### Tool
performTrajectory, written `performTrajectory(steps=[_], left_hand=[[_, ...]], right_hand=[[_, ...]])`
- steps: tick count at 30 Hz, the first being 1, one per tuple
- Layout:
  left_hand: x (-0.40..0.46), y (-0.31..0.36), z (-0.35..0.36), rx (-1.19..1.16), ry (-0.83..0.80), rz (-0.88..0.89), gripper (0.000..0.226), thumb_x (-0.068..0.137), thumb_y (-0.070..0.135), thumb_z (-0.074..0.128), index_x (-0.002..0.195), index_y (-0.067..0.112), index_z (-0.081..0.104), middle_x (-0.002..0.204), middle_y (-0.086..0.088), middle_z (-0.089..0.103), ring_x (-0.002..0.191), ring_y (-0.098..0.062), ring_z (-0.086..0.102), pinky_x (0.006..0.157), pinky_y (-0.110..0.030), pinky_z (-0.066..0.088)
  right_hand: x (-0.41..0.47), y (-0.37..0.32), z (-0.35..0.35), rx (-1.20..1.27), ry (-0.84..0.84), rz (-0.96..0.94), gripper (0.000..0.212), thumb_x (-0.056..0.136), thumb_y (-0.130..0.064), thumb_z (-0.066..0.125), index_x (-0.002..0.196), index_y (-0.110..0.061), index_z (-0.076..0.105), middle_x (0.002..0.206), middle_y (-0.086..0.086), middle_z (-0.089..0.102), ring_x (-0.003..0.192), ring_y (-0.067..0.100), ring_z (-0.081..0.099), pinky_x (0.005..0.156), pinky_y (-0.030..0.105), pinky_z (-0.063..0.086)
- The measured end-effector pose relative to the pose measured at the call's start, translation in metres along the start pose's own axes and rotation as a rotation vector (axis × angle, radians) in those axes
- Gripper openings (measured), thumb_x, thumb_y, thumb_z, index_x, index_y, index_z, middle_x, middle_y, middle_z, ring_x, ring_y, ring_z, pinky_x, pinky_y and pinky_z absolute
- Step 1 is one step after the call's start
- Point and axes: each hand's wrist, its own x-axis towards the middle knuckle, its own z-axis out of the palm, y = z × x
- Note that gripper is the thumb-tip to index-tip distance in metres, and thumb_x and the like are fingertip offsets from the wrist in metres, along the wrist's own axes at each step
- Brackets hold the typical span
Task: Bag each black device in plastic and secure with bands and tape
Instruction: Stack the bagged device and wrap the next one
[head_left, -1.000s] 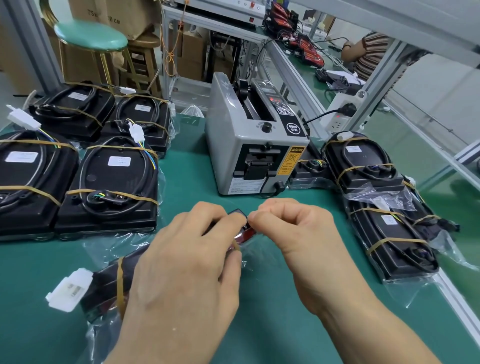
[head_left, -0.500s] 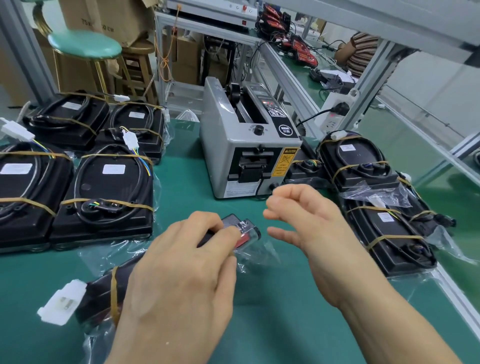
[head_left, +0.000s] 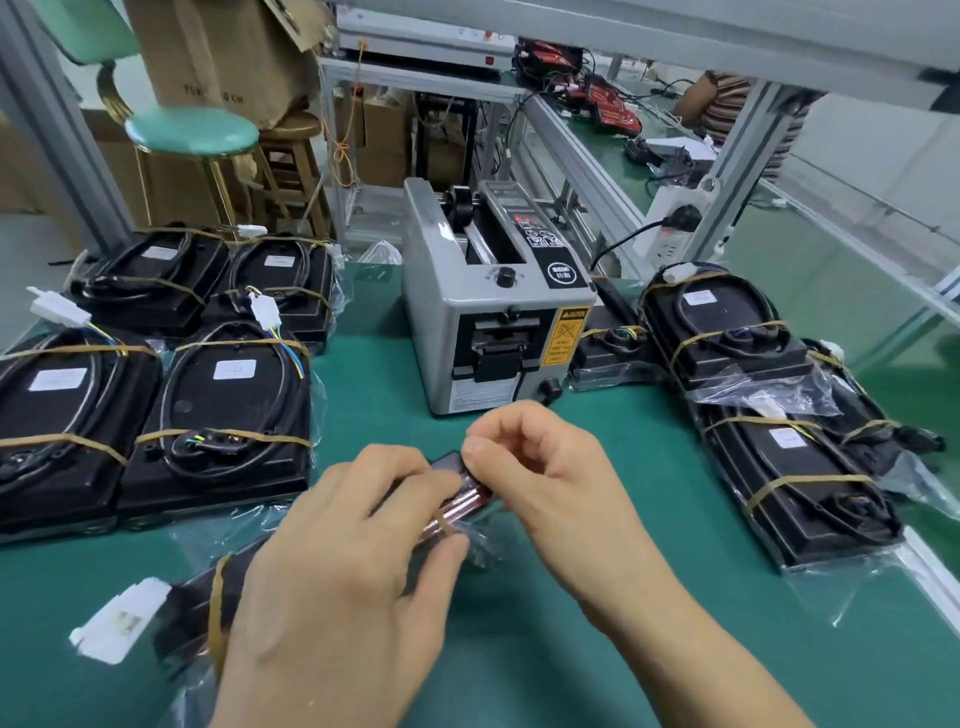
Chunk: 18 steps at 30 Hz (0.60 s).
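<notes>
Nearest to me, both forearms reach in over the green table (head_left: 545, 649) and meet above the black device (head_left: 197, 608) being packed. It lies tilted on the mat inside crinkled clear plastic (head_left: 483, 545), with a white connector (head_left: 122, 621) sticking out at its near left end and a tan rubber band (head_left: 218, 603) around its body. The left hand (head_left: 337, 582) lies over it, knuckles up, fingers curled round the device's far end, thumb along the side. The right hand (head_left: 550, 483) comes in from the right with its wrist bent; its fingers are curled and the tips pinch at that same far end, where a reddish strip shows. Whether it nips tape or the plastic there I cannot tell.

Beyond the hands stands a grey tape dispenser machine (head_left: 493, 312) with a yellow caution sticker on its front. To its left sit four finished devices (head_left: 228, 410), banded and bagged, packed close together. To its right lies another pile of bagged units (head_left: 727, 332), overlapping. Further back are a green stool (head_left: 192, 132) and cardboard boxes (head_left: 223, 52).
</notes>
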Motion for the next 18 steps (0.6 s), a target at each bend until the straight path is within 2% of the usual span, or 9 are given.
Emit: performTrajectory(steps=[2, 4, 7, 9, 10, 12, 14, 16, 18], left_hand=[[0.000, -0.001, 0.001, -0.006, -0.011, -0.008, 0.031, 0.072, 0.034, 0.056, 0.091, 0.016, 0.071, 0.096, 0.009, 0.060, 0.079, -0.016, 0.060, 0.070, -0.030, 0.046], [-0.001, 0.001, 0.001, 0.060, -0.060, -0.001, 0.038, 0.070, 0.038, 0.056, 0.099, 0.017, 0.070, 0.096, 0.004, 0.062, 0.077, -0.023, 0.063, 0.065, -0.035, 0.049], [0.003, 0.002, 0.002, 0.193, -0.153, 0.065, 0.049, 0.072, 0.041, 0.051, 0.109, 0.018, 0.073, 0.094, -0.003, 0.065, 0.075, -0.028, 0.060, 0.055, -0.039, 0.052], [0.004, 0.000, 0.002, 0.202, -0.177, 0.083, 0.049, 0.074, 0.041, 0.048, 0.108, 0.017, 0.074, 0.094, -0.002, 0.066, 0.079, -0.024, 0.058, 0.059, -0.037, 0.052], [0.003, -0.002, -0.001, 0.157, -0.158, 0.069, 0.048, 0.075, 0.041, 0.050, 0.108, 0.018, 0.074, 0.097, 0.000, 0.065, 0.084, -0.019, 0.056, 0.065, -0.035, 0.051], [0.004, -0.005, -0.009, -0.051, -0.034, -0.037, 0.044, 0.075, 0.041, 0.057, 0.113, 0.026, 0.072, 0.106, 0.007, 0.063, 0.093, -0.008, 0.055, 0.081, -0.022, 0.047], [0.005, -0.007, -0.014, -0.330, 0.071, -0.144, 0.045, 0.073, 0.038, 0.065, 0.118, 0.035, 0.066, 0.113, 0.010, 0.061, 0.101, -0.004, 0.059, 0.089, -0.010, 0.043], [0.004, -0.007, -0.011, -0.612, 0.141, -0.209, 0.051, 0.067, 0.028, 0.075, 0.117, 0.039, 0.065, 0.114, 0.006, 0.063, 0.101, -0.007, 0.063, 0.091, -0.013, 0.045], [-0.001, -0.010, -0.004, -0.952, 0.179, -0.324, 0.062, 0.059, 0.006, 0.079, 0.110, 0.039, 0.068, 0.106, 0.006, 0.068, 0.095, -0.011, 0.066, 0.088, -0.022, 0.051]], right_hand=[[0.003, 0.015, -0.001, 0.002, 0.039, 0.083, 0.013, 0.086, -0.018, 0.060, 0.074, -0.017, 0.064, 0.068, -0.007, 0.061, 0.065, 0.009, 0.052, 0.062, 0.024, 0.045], [-0.003, 0.030, 0.003, 0.100, 0.018, 0.211, 0.015, 0.090, -0.006, 0.058, 0.078, -0.012, 0.064, 0.071, 0.004, 0.062, 0.065, 0.017, 0.051, 0.060, 0.029, 0.042], [-0.011, 0.047, 0.004, 0.124, -0.050, 0.231, 0.016, 0.092, -0.004, 0.056, 0.084, -0.012, 0.066, 0.074, 0.001, 0.065, 0.067, 0.013, 0.054, 0.062, 0.025, 0.042], [-0.012, 0.047, -0.006, 0.104, -0.143, 0.195, 0.017, 0.089, -0.011, 0.055, 0.094, -0.016, 0.070, 0.088, -0.009, 0.070, 0.081, 0.003, 0.062, 0.073, 0.017, 0.045], [-0.012, 0.045, -0.014, 0.106, -0.230, 0.166, 0.026, 0.084, -0.016, 0.054, 0.104, -0.019, 0.070, 0.103, -0.011, 0.070, 0.098, 0.002, 0.062, 0.085, 0.017, 0.045], [-0.013, 0.035, -0.029, 0.095, -0.400, 0.069, 0.050, 0.075, -0.026, 0.060, 0.124, -0.028, 0.061, 0.129, -0.014, 0.060, 0.125, 0.006, 0.050, 0.105, 0.024, 0.038], [-0.012, 0.021, -0.040, 0.060, -0.421, -0.054, 0.060, 0.072, -0.030, 0.072, 0.129, -0.039, 0.054, 0.132, -0.016, 0.058, 0.125, 0.006, 0.052, 0.105, 0.021, 0.038], [-0.008, 0.005, -0.041, -0.026, -0.248, -0.198, 0.055, 0.070, -0.026, 0.079, 0.120, -0.040, 0.060, 0.124, -0.017, 0.062, 0.116, 0.004, 0.058, 0.097, 0.016, 0.041], [-0.005, -0.007, -0.039, -0.158, -0.109, -0.405, 0.044, 0.070, -0.018, 0.080, 0.111, -0.031, 0.068, 0.117, -0.015, 0.063, 0.114, 0.007, 0.059, 0.094, 0.014, 0.040]])
